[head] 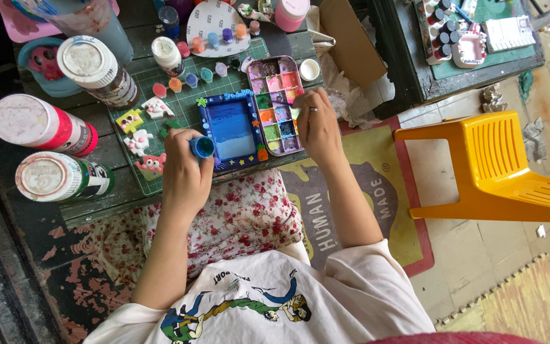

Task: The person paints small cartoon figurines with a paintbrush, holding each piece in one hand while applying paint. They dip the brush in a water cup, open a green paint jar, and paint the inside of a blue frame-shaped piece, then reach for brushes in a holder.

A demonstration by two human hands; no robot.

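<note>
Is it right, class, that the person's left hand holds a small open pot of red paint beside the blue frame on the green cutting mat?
Not quite: the small open pot in the left hand holds blue paint, not red, as the head view shows. The rest stands: it is beside the blue frame on the green cutting mat.

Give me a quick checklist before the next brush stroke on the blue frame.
1. Small blue paint pot held in left hand, open and upright: ok.
2. Right hand over the paint palette; brush in its grip: cannot tell, hidden by fingers.
3. Blue frame lying flat on the green cutting mat: ok.
4. Small painted figures apart from the frame, left of it: ok.
5. Large paint bottles capped, at the table's left: ok.
</note>
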